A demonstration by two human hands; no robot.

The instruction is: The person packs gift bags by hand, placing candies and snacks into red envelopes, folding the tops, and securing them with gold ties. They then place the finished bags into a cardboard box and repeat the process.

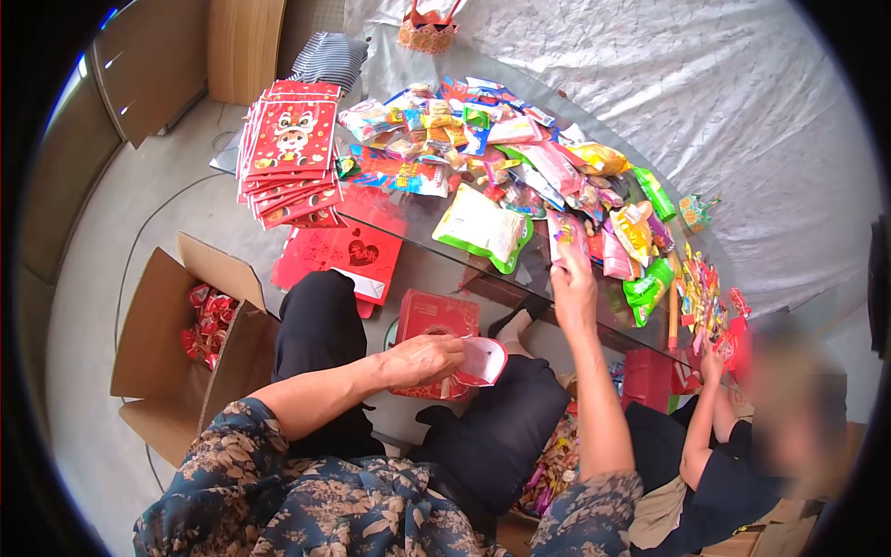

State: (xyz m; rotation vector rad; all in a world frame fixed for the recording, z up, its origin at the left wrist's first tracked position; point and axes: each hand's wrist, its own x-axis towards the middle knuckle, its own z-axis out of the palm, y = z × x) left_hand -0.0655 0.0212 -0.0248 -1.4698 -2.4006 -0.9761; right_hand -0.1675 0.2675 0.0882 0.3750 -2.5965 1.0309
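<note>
Over my lap, my left hand is closed on a small red paper bag, whose white inside shows at its open mouth. My right hand reaches to the glass table's near edge, fingers closed on a pink snack packet. Left of that packet lies a white and green snack bag. A mixed heap of wrapped snacks spreads behind and to the right, with a bright green packet near my right wrist.
Red printed bags are stacked at the table's left end. An open cardboard box with red packets stands on the floor at left. A red box sits by my knees. Another person works at right, hands at the table.
</note>
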